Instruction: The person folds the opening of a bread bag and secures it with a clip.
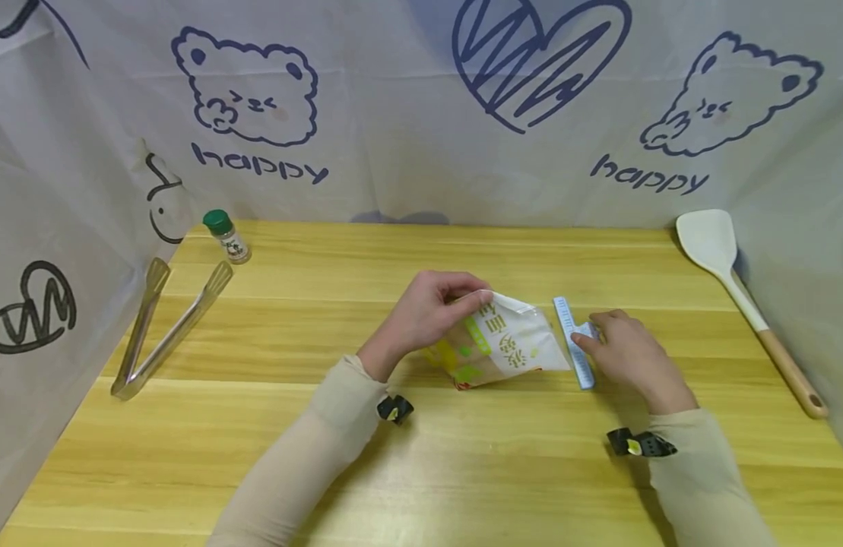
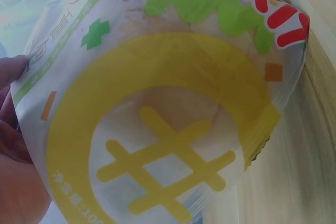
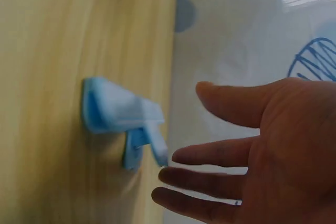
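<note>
A printed plastic food bag [image 1: 510, 342], white with green and yellow marks, is held at its upper edge by my left hand [image 1: 428, 311], thumb on the near face. In the left wrist view the bag [image 2: 173, 61] fills most of the picture, and something brownish shows through the film. Just right of the bag lies a light blue clip [image 1: 574, 343], long and narrow with a short handle at its side. My right hand [image 1: 629, 353] is beside that handle. The right wrist view has the fingers mostly straight with nothing between them, close to the clip [image 3: 121, 108].
Metal tongs [image 1: 168, 342] lie spread at the left, below a green-capped seasoning bottle [image 1: 227, 237]. A white spatula [image 1: 725, 266] with a wooden handle lies at the right. Printed cloth [image 1: 394, 114] hangs behind and along the sides of the wooden table [image 1: 462, 471].
</note>
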Motion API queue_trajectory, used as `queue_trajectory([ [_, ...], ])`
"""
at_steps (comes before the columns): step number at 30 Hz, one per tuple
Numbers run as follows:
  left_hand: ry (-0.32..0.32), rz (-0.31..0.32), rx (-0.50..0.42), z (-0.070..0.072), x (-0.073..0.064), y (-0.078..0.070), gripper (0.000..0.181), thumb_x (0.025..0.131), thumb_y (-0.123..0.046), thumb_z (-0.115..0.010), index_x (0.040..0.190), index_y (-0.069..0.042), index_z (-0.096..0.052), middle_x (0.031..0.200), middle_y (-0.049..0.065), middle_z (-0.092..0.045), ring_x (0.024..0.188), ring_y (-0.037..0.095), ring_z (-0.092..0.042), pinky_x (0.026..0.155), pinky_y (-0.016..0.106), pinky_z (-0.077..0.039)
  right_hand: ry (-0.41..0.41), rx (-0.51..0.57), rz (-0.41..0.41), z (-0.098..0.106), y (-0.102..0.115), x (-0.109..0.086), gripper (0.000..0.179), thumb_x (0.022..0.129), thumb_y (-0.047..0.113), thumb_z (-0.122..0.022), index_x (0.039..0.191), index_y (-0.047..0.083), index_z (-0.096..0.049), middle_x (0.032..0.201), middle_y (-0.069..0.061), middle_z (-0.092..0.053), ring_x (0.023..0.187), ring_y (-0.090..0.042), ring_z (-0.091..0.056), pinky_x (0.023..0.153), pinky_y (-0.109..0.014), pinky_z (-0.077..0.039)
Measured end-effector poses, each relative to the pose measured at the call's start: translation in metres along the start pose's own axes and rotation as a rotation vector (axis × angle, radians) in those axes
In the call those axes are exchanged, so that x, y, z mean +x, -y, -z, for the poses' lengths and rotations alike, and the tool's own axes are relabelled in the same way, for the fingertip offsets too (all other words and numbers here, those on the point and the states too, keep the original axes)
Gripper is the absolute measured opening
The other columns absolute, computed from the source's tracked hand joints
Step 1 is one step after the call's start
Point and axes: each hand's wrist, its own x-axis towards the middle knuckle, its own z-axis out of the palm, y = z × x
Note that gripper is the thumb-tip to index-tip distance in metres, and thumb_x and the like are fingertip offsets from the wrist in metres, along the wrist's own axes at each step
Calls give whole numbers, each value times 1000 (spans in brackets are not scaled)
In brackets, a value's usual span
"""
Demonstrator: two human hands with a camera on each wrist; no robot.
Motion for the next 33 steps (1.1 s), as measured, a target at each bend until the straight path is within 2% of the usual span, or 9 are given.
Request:
queue_trajectory([
  [8, -2, 0, -8, 1, -1, 0, 18, 97, -13, -65, 103, 1, -74, 91, 5, -72, 71, 11, -65, 62, 28, -53, -18, -6, -44, -8, -9, 10, 52, 98, 25, -61, 127, -17, -53, 119, -36, -52, 108, -49, -51, 90, -61, -41],
  [12, -1, -3, -10, 1, -1, 0, 18, 97, -13, -65, 102, 1, -74, 92, 5, -72, 72, 11, -65, 63, 27, -53, -28, 33, -83, -9, -13, 15, 43, 97, 20, -64, 123, -13, -58, 113, -32, -57, 103, -44, -55, 86, -59, -44],
  [16, -2, -9, -3, 1, 0, 1, 17, 97, -13, -65, 102, 1, -74, 92, 5, -72, 72, 11, -65, 63, 27, -53, -32, 97, -115, -8, -14, 17, 40, 97, 19, -63, 119, -12, -57, 112, -30, -58, 98, -41, -56, 83, -56, -45],
  [22, 2, -4, -1, 2, 0, 0, 18, 97, -14, -65, 103, 0, -74, 92, 4, -72, 72, 11, -65, 63, 27, -53, -99, 178, -130, -4, -14, 11, 26, 97, 17, -60, 112, -4, -58, 107, -25, -60, 92, -37, -56, 75, -49, -45],
  [28, 4, -6, 3, 1, 0, 0, 18, 97, -14, -65, 103, 0, -74, 92, 4, -72, 72, 11, -65, 63, 27, -53, -139, 223, -111, 6, -6, 2, 40, 99, 18, -59, 129, -8, -52, 119, -29, -55, 107, -43, -54, 83, -54, -45],
  [33, 11, -7, 14, 1, 0, -1, 18, 97, -15, -65, 103, 0, -74, 93, 4, -72, 73, 11, -64, 65, 27, -52, -166, 195, -118, 16, 3, -4, 44, 102, 19, -55, 134, -11, -51, 124, -31, -56, 105, -41, -55, 83, -54, -46],
])
